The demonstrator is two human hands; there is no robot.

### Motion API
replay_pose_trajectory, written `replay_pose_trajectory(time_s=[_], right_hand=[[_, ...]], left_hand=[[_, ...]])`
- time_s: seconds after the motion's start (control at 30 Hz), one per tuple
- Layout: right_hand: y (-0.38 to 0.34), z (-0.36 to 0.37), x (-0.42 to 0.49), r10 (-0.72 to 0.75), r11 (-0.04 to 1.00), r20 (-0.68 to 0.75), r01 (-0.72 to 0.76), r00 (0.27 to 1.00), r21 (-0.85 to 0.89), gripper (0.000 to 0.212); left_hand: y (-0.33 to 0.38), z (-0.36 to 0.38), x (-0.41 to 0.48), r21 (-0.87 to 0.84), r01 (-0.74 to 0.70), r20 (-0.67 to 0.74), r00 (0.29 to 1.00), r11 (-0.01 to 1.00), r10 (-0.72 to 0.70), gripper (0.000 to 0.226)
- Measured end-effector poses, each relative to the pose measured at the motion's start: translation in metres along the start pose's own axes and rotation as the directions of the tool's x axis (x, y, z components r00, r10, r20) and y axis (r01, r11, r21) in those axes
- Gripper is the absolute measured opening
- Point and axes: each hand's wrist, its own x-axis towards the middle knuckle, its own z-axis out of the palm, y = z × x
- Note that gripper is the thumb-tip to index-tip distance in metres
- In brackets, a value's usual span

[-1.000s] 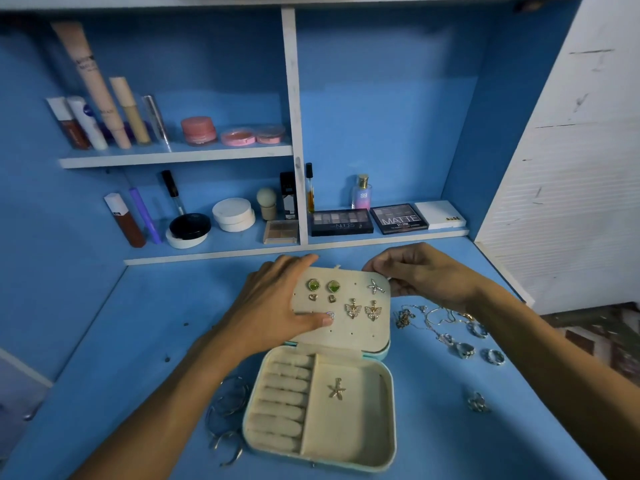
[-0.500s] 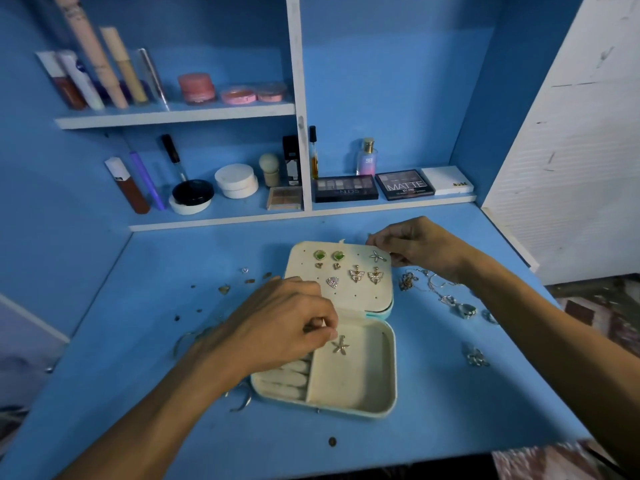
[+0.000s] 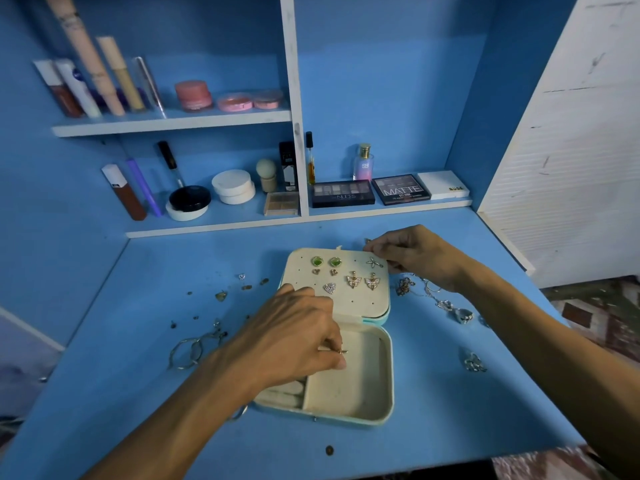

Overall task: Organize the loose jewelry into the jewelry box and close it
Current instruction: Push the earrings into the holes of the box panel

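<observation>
Left hand point(image 3: 294, 341) has dropped onto star earring point(image 3: 342, 351), now pinches it over open jewelry box point(image 3: 386, 382) (its mate point(image 3: 374, 262) sits pinned on lid point(image 3: 360, 306)). I judge right hand point(image 3: 412, 258) grips lid's far corner for steadiness. Chains point(image 3: 433, 292) lie loose beside.

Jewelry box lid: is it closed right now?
No, the jewelry box lies open, its lid swung back with earrings pinned on it.
</observation>
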Motion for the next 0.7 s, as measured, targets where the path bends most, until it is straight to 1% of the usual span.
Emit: replay_pose_trajectory(time_s=[0.07,0.2,0.3,0.43,0.5,0.6,0.7], right_hand=[[0.000,-0.001,0.000,0.002,1.000,0.009,-0.002,1.000,0.007,0.019],[0.000,-0.001,0.001,-0.006,1.000,0.029,0.006,1.000,0.001,0.020],[0.000,-0.002,0.001,-0.017,1.000,0.025,0.017,1.000,-0.001,0.021],[-0.002,-0.002,-0.001,-0.023,1.000,0.018,0.023,1.000,0.005,0.021],[-0.003,-0.002,-0.002,-0.029,0.999,0.008,0.029,1.000,0.022,0.021],[-0.005,-0.002,-0.005,-0.047,0.996,-0.009,0.048,0.999,0.079,0.021],[-0.011,-0.002,-0.011,-0.068,0.991,-0.010,0.068,0.998,0.116,0.023]], left_hand=[[0.000,0.000,0.001,-0.020,0.006,-0.003,1.000,1.000,-0.006,0.035],[0.000,0.002,0.000,-0.040,-0.009,-0.027,1.000,0.999,0.007,0.029],[0.000,0.007,-0.003,-0.025,-0.026,-0.085,0.996,0.999,0.024,0.024],[0.000,0.014,-0.005,-0.135,-0.005,-0.185,0.983,0.991,-0.020,0.023],[0.002,0.015,-0.005,-0.208,0.019,-0.254,0.965,0.978,-0.073,0.025],[0.004,0.015,-0.003,-0.404,0.054,-0.318,0.928,0.913,-0.195,0.016],[0.002,0.011,0.002,-0.528,0.059,-0.371,0.881,0.847,-0.293,0.013]])
